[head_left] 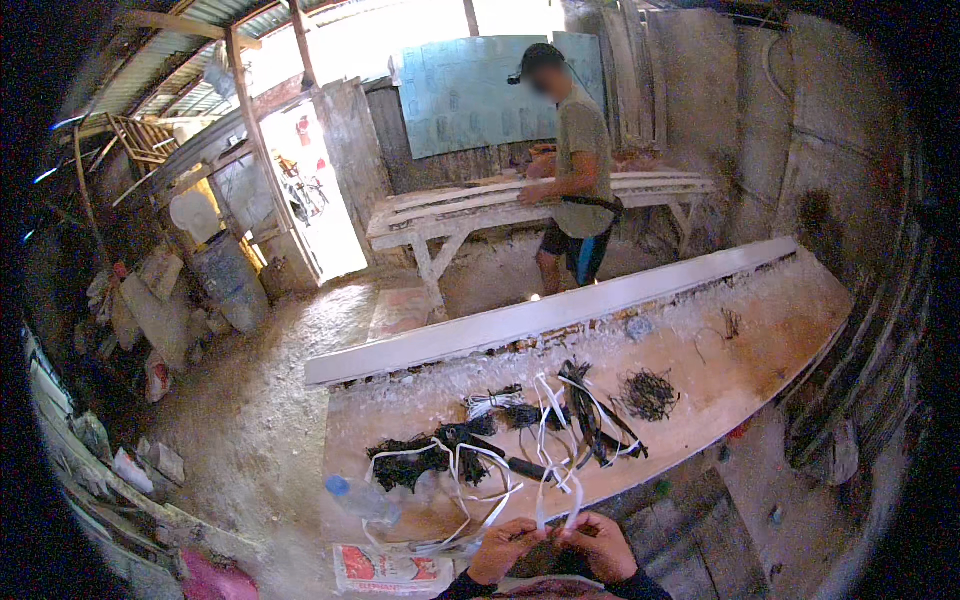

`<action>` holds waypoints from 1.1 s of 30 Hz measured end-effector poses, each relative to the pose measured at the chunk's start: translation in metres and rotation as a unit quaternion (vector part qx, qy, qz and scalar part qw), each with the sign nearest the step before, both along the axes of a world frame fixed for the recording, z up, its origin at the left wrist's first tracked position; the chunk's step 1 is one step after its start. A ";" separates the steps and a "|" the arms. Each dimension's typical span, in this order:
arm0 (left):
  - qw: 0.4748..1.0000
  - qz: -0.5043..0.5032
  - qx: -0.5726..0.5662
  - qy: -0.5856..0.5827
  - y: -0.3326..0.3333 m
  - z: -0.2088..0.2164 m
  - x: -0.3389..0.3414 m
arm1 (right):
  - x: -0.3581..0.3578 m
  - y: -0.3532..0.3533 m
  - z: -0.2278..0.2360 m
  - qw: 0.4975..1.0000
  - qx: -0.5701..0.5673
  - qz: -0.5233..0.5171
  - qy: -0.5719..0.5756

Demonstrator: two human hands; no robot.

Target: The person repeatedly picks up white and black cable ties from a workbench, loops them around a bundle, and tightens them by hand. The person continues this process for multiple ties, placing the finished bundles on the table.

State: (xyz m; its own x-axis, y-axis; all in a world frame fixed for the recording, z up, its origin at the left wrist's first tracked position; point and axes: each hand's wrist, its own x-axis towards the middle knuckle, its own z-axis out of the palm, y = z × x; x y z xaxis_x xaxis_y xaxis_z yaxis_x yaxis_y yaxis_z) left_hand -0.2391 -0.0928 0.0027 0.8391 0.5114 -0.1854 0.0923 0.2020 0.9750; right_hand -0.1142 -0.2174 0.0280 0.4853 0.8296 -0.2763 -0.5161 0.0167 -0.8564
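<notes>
At the table's near edge, my left hand and my right hand are close together, fingertips pinched on a thin white strip. The strip rises from my fingers in a narrow loop. Just beyond it lies a dark, handle-like rod. More white strips curl loosely across the tabletop. Among them are a black tangled bundle, long black strips, a tied bundle of white and black strands and a pile of short black strands.
A white board runs along the table's far edge. A clear bottle with a blue cap lies at the left, near a white-and-red bag. Beyond, another person stands at a white bench. A blue barrel stands left of the doorway.
</notes>
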 end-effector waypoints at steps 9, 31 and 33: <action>0.982 0.150 -0.100 -0.058 0.005 0.007 -0.020 | -0.006 0.028 -0.010 0.985 -0.037 0.060 -0.155; 0.984 0.177 -0.003 -0.031 0.015 0.011 -0.028 | -0.010 0.059 -0.015 0.954 0.011 0.127 -0.272; 0.986 0.164 -0.007 -0.021 0.016 0.010 -0.024 | -0.005 0.058 -0.013 0.950 0.032 0.119 -0.286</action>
